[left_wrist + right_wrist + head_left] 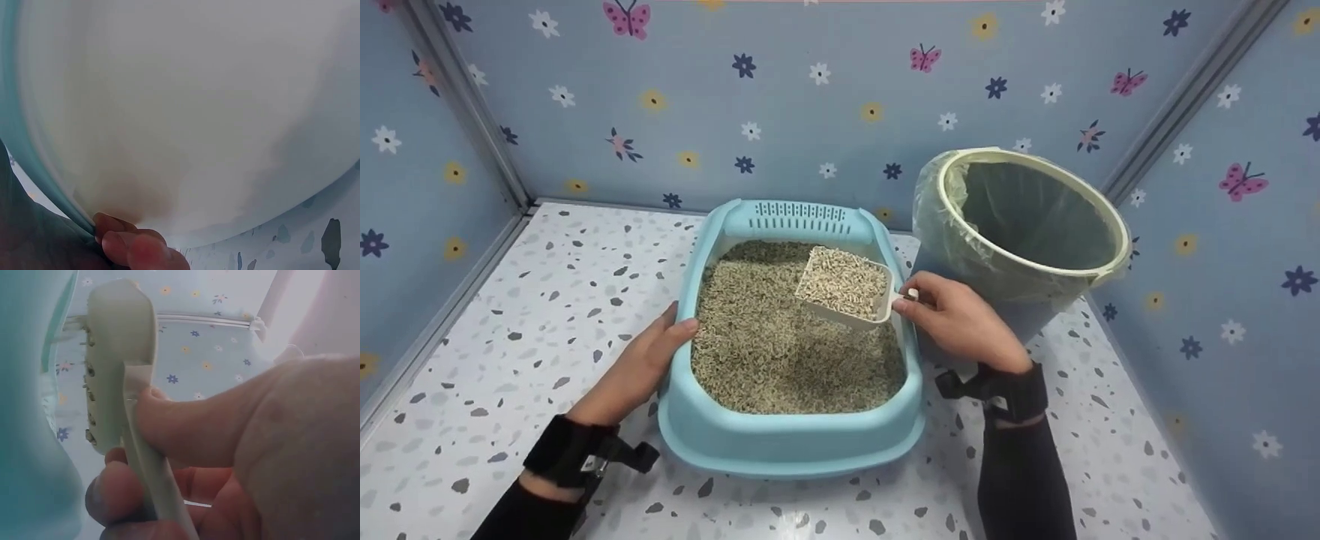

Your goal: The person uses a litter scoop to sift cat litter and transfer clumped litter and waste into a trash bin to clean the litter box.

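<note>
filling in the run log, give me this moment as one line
left hand: grips rim of light blue plastic litter tray | right hand: holds cream plastic scoop full of pellets above tray | lined bin: right of tray

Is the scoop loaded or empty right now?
Loaded: the scoop is heaped with pellets, held level over the litter box by the right hand.
</note>
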The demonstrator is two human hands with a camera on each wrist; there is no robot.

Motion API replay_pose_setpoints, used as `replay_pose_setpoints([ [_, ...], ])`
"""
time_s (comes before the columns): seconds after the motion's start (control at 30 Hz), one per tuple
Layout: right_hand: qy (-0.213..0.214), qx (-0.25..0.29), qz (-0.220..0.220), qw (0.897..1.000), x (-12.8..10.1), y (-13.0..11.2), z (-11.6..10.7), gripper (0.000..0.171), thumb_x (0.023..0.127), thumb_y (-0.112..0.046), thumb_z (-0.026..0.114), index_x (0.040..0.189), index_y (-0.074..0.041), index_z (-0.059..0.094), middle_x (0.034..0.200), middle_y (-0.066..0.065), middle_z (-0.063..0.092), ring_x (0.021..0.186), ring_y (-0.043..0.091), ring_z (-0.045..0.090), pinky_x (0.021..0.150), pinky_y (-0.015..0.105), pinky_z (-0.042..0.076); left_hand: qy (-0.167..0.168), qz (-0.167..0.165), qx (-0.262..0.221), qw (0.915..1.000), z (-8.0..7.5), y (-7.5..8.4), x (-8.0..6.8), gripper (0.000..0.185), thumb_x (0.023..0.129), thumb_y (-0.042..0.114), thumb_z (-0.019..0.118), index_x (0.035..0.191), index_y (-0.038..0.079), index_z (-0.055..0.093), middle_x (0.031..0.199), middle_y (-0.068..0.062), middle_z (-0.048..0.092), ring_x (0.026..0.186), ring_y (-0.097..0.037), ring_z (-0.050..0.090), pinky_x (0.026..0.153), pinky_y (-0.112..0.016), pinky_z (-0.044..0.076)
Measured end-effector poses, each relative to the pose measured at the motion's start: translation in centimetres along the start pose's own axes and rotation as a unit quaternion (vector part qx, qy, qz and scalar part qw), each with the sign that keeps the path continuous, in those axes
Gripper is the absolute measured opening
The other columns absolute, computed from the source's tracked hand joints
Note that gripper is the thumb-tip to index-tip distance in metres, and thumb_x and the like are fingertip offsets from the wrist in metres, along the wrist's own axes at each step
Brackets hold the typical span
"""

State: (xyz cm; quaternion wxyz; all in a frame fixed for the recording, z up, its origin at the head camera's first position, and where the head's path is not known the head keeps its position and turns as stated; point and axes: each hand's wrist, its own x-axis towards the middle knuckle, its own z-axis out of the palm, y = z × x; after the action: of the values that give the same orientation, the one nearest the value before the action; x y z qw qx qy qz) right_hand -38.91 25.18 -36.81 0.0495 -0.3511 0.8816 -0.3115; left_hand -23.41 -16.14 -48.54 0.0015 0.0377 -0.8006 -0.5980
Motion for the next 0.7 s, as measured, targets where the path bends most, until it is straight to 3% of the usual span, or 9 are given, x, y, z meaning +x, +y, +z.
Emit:
replay_pose_setpoints([
  [0.23,0.025,0.015,-0.001,1.0,-1.0,-0.4,-1.1,0.008,0.109,-0.028,0.077,0.105,-0.02,0.078,0.083,-0.005,0.064,0.078,0.018,0.059,0.073,0.039,0.05,-0.004,0.002,-0.002,1.0,0.0,0.1,0.0,0.089,0.115,0.062,0.045,0.18,0.014,0.007,0.178,-0.03,0.026,0.14,-0.044,0.061,0.127,-0.06,0.036],
  [0.43,0.011,0.013,-0.023,1.0,-0.3,-1.2,0.1,0.009,0.107,-0.032,0.079,0.105,-0.024,0.082,0.085,-0.008,0.069,0.077,0.015,0.062,0.073,0.036,0.053,-0.001,0.002,0.002,1.0,-0.2,0.0,-0.1,0.089,0.116,0.062,0.045,0.18,0.013,0.006,0.181,-0.029,0.018,0.146,-0.046,0.054,0.129,-0.063,0.032],
  [0.6,0.012,0.014,-0.027,0.999,-1.1,-0.4,-0.8,0.005,0.103,-0.029,0.084,0.102,-0.025,0.083,0.085,-0.009,0.068,0.077,0.015,0.061,0.071,0.033,0.052,-0.003,0.001,0.001,1.0,-0.1,-0.1,0.0,0.089,0.116,0.06,0.044,0.18,0.011,0.005,0.181,-0.03,0.016,0.147,-0.046,0.054,0.13,-0.063,0.03],
  [0.7,0.01,0.008,-0.037,0.999,-0.8,-0.3,-0.5,0.007,0.104,-0.033,0.082,0.101,-0.026,0.083,0.082,-0.01,0.066,0.074,0.014,0.06,0.068,0.031,0.051,-0.001,0.001,0.0,1.0,0.0,-0.2,0.2,0.089,0.116,0.059,0.044,0.18,0.011,0.004,0.182,-0.029,0.013,0.153,-0.045,0.046,0.131,-0.062,0.027],
])
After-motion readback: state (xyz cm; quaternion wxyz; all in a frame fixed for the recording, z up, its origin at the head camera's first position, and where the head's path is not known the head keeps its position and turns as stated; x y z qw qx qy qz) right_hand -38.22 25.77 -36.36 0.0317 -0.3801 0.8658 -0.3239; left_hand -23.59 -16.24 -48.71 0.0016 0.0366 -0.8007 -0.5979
